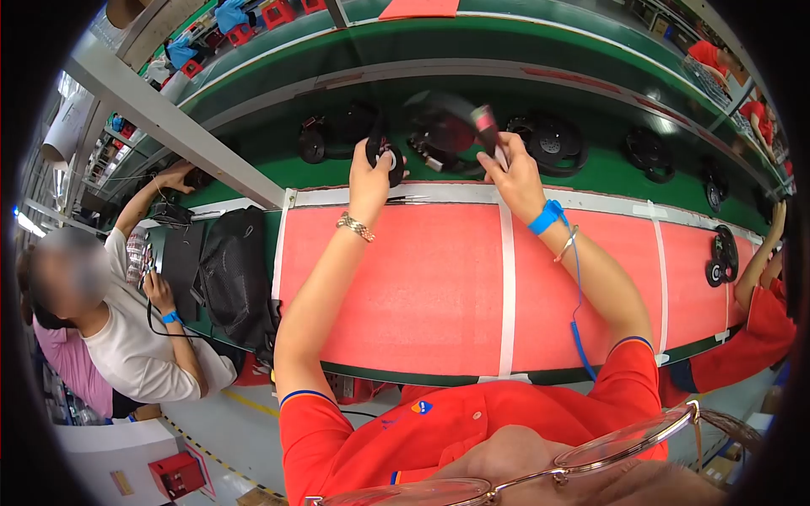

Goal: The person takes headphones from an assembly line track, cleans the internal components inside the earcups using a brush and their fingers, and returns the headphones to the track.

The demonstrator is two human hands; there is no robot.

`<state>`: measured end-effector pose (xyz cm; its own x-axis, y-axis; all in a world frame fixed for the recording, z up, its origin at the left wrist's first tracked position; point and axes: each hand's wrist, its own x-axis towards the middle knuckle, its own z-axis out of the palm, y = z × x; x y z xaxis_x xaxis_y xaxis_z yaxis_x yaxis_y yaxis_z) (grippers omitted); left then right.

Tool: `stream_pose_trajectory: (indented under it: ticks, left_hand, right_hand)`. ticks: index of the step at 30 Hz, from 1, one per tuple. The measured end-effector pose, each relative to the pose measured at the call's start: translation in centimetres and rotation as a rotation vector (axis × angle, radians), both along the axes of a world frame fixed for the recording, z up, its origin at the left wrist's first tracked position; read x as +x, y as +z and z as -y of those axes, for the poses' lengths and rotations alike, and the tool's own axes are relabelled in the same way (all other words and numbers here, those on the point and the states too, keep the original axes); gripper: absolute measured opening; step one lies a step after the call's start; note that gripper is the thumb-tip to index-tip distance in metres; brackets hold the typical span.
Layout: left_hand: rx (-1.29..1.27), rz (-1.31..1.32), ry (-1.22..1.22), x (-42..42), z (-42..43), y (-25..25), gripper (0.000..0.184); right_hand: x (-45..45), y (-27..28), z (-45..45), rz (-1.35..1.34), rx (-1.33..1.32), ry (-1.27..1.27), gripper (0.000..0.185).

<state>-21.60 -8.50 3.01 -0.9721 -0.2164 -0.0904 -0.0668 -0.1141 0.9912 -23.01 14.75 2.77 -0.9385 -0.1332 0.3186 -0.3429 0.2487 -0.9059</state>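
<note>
My left hand (pixel 369 179) is closed on a black pair of headphones (pixel 396 166), gripping an ear cup beside the green belt's near edge. My right hand (pixel 516 175) pinches a dark stick-like piece (pixel 487 128) with a pinkish end, smeared by motion; its kind is unclear. Between the hands, another black headphone-like unit (pixel 443 139) is blurred, and I cannot tell whether it joins the piece in my right hand. A blue wrist strap (pixel 547 217) with a coiled cord circles my right wrist.
More black headphones (pixel 550 143) lie along the green belt (pixel 603 160). Pink mats (pixel 392 287) with white tape cover the bench. A grey post (pixel 181 126) rises at left, near a black bag (pixel 234 274). One co-worker (pixel 139 329) sits left, another (pixel 751 329) right, near a headset (pixel 722 255).
</note>
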Motion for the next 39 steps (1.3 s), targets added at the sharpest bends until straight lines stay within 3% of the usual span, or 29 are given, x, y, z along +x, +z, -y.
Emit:
stream_pose_trajectory:
  ticks: [1,3,4,6,8,13,18,20,22,24,26,30,32,39]
  left_hand:
    - [-0.237,-0.166,0.045,0.4,-0.8,0.4,0.032]
    - [-0.732,-0.578,0.071,0.6,-1.9,0.3,0.035]
    - [-0.818,-0.673,0.038,0.8,-2.7,0.1,0.037]
    - [-1.216,-0.81,-0.03,1.0,-4.1,0.0,0.043]
    - [-1.388,-0.777,-0.083,1.6,-5.7,-0.5,0.049]
    - [-1.354,-0.559,-0.292,2.4,-7.3,-1.3,0.048]
    - [-1.263,-0.717,-0.169,1.4,-6.2,-0.6,0.046]
    - [-1.177,-0.649,-0.079,-1.2,-3.6,-0.3,0.045]
    - [-1.378,-0.46,0.098,-4.5,0.9,-1.2,0.05]
    - [-1.478,-0.082,0.207,-6.6,5.4,-1.8,0.064]
    - [-1.416,0.029,0.204,-7.3,9.2,-2.3,0.076]
    - [-1.45,0.025,0.044,-8.3,13.8,-4.0,0.078]
    - [-1.361,-0.068,0.015,-9.1,15.1,-4.6,0.07]
    - [-1.634,-0.308,0.069,-10.6,15.2,-6.8,0.039]
  right_hand:
    - [-0.3,-0.1,-0.2,-0.003,0.002,-0.001,0.032]
    - [-0.6,-0.3,-0.4,0.403,-0.142,0.093,0.029]
    - [-0.5,-0.5,-0.3,0.401,-0.142,0.097,0.029]
    - [0.7,0.0,0.3,0.627,-0.598,0.225,0.024]
    - [1.5,-0.1,0.3,0.704,-0.694,0.197,0.023]
    - [1.8,-2.2,-1.2,0.901,-0.763,0.277,0.019]
    - [1.8,-1.2,-0.4,0.921,-0.906,0.117,0.018]
    - [0.8,-1.4,-0.7,0.931,-0.946,0.126,0.02]
    - [-0.4,-1.9,-0.8,0.937,-1.001,0.108,0.019]
    - [-1.3,-1.7,-0.8,0.959,-0.988,0.06,0.018]
    - [-2.1,-1.8,-0.5,0.906,-0.982,0.042,0.019]
    - [-3.2,-1.8,0.2,0.937,-1.009,-0.016,0.023]
    - [-3.8,-2.5,0.1,0.949,-0.983,-0.033,0.024]
    - [-4.1,-3.5,-1.0,0.952,-0.913,-0.089,0.022]
